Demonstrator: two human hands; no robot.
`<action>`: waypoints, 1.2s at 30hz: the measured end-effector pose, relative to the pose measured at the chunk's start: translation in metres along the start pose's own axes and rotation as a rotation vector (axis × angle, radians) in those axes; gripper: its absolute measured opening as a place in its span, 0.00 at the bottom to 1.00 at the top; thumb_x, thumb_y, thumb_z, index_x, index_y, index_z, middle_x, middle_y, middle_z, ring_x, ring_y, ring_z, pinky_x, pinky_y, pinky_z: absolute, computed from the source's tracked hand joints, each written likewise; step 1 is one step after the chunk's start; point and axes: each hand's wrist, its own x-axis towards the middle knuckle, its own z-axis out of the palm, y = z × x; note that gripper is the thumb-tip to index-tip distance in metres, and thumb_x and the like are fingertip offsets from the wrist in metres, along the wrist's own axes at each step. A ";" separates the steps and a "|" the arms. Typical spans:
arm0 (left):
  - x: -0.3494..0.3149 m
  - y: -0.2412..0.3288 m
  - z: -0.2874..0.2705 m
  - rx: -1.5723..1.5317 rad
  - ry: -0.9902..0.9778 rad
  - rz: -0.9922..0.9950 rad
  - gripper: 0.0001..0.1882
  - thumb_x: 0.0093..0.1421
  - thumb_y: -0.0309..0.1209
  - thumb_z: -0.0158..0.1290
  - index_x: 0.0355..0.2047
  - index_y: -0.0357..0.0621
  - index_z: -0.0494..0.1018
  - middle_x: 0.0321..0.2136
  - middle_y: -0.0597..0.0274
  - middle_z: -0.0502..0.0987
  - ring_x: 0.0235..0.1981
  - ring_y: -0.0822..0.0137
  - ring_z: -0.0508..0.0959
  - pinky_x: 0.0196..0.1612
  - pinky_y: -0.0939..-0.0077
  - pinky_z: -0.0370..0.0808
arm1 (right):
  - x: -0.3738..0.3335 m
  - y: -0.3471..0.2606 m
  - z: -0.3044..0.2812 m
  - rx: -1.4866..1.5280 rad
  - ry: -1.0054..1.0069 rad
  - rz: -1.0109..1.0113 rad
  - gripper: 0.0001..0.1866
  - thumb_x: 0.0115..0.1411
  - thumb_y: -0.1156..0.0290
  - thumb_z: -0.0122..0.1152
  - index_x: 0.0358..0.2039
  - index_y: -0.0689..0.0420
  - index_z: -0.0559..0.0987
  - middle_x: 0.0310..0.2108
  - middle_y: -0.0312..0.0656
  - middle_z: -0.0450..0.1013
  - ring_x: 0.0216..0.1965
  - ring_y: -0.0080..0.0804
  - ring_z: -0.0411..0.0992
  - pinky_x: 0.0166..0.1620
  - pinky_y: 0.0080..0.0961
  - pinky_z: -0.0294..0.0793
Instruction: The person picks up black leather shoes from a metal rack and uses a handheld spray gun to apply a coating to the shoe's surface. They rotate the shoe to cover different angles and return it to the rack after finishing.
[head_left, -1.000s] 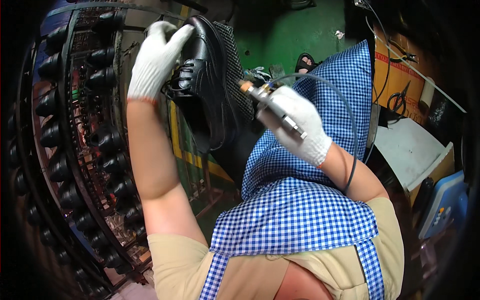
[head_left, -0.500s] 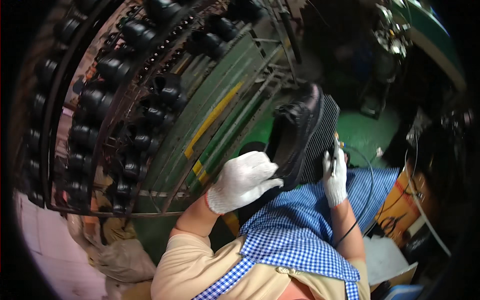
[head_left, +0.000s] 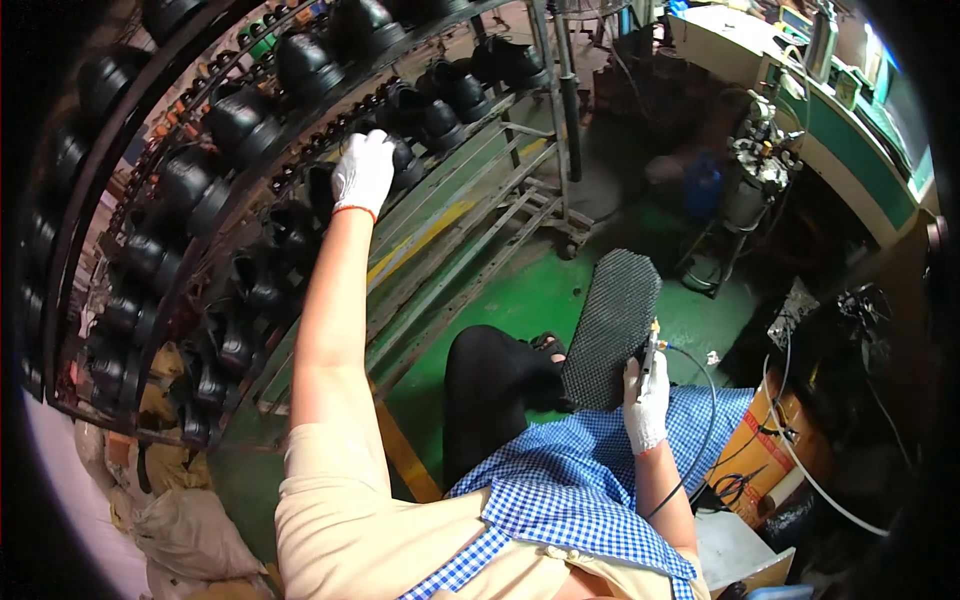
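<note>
My left hand point(head_left: 363, 172), in a white glove, is stretched out to the rack at the left, its fingers closed at a black shoe point(head_left: 404, 164) on a shelf. The glove hides part of that shoe. Low at the right, my right hand point(head_left: 648, 402), also gloved, grips a slim metal nozzle tool point(head_left: 650, 362) with a brass-coloured tip and a thin dark hose point(head_left: 708, 400). Beside this hand, a long dark pad point(head_left: 614, 318) with a mesh-like surface lies in front of my blue checked apron point(head_left: 560, 470), with no shoe on it.
The metal rack point(head_left: 480, 235) holds several rows of black shoes point(head_left: 195, 185). At the right are a pot on a stand point(head_left: 745, 200), a green-sided bench point(head_left: 850, 130), scissors point(head_left: 738, 484) by an orange box point(head_left: 745, 445), and a pale hose point(head_left: 810, 470). Cloth sacks point(head_left: 190, 525) lie lower left.
The black shoe that my left hand held over the pad is gone from there. My left hand has moved up and left to the rack. My right hand still holds the nozzle tool.
</note>
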 end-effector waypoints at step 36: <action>-0.245 0.231 -0.103 -0.920 -0.445 0.619 0.12 0.55 0.30 0.69 0.33 0.40 0.77 0.26 0.52 0.74 0.28 0.46 0.76 0.32 0.57 0.73 | -0.018 -0.028 -0.063 -0.202 0.142 -0.236 0.13 0.55 0.73 0.71 0.41 0.57 0.80 0.39 0.48 0.75 0.44 0.52 0.75 0.47 0.43 0.77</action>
